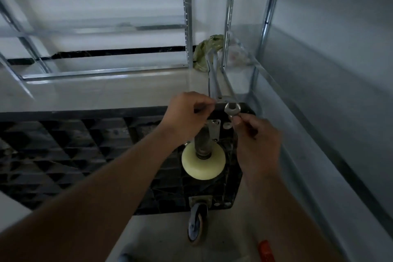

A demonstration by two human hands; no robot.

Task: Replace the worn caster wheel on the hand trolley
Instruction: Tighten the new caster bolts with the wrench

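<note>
Gripping one wrench [232, 110], right hand [258, 144] fingers clamped; left hand [187, 116] curled beside two casters [203, 160]

A single head-worn wide-angle view looks forward and steeply down, close over both forearms; the left hand [187, 112] and right hand [258, 144] sit near frame centre; beyond their grip rise metal shelving frames [187, 27]; no second view shares the scene.

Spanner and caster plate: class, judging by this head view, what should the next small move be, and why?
Probably lower the spanner onto a fastener at the mounting plate. The right hand holds it by the handle, its open head above the plate's far corner and seemingly not seated. The left hand pinches something small at the trolley deck edge beside the cream caster wheel.
</note>
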